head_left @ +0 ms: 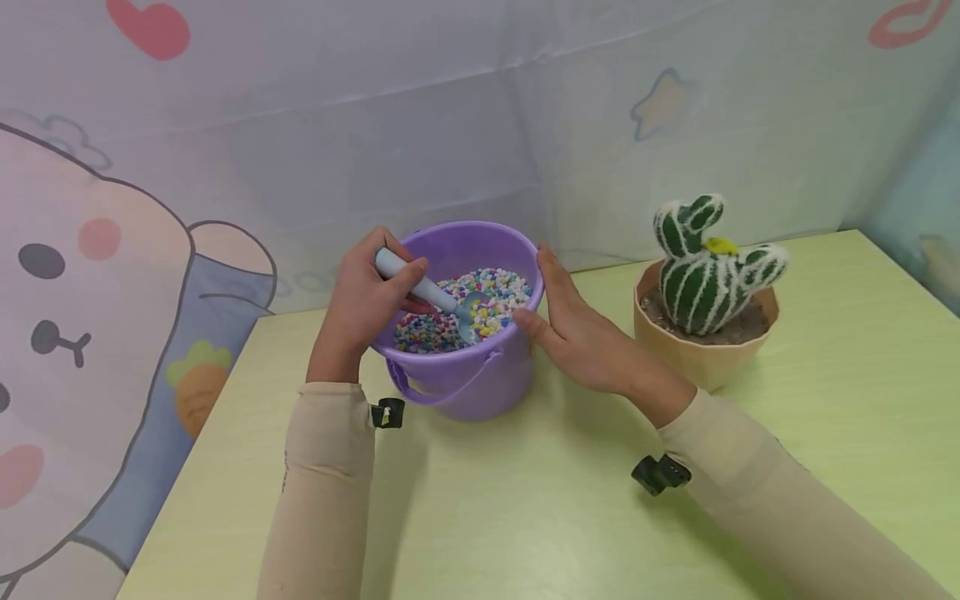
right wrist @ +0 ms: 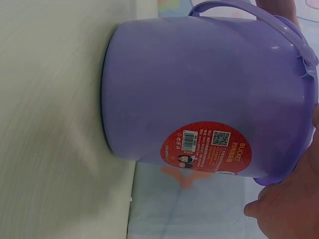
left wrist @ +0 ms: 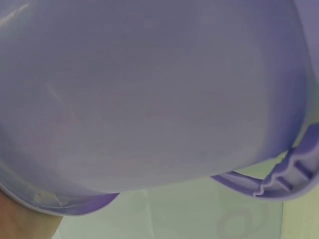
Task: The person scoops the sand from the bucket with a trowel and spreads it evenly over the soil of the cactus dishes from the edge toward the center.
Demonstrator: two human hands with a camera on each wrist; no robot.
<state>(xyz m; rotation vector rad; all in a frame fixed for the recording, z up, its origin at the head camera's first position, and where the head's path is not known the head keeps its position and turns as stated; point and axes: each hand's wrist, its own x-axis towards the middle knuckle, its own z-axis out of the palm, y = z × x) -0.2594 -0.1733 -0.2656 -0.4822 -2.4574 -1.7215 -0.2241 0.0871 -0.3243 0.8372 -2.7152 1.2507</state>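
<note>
A purple bucket [head_left: 487, 383] stands upright on the table, part-filled with small multicoloured pebbles [head_left: 502, 287]. My left hand [head_left: 363, 292] holds the handle of a light-blue toy shovel [head_left: 431, 292] over the bucket's left rim. The shovel's blade sits in the pebbles, tilted down to the right. On the other side, my right hand [head_left: 585, 342] holds the rim, thumb at the near edge and fingers farther back along the outside. The bucket's wall [left wrist: 149, 99] fills most of the left wrist view. A red label [right wrist: 207, 148] shows on its side in the right wrist view.
To the right of the bucket stands a potted knitted cactus [head_left: 708, 283] in a tan pot [head_left: 705, 362], close to my right forearm. The bucket's handle [head_left: 450, 396] hangs down at the front. A printed cloth [head_left: 420, 133] hangs behind the table [head_left: 525, 517].
</note>
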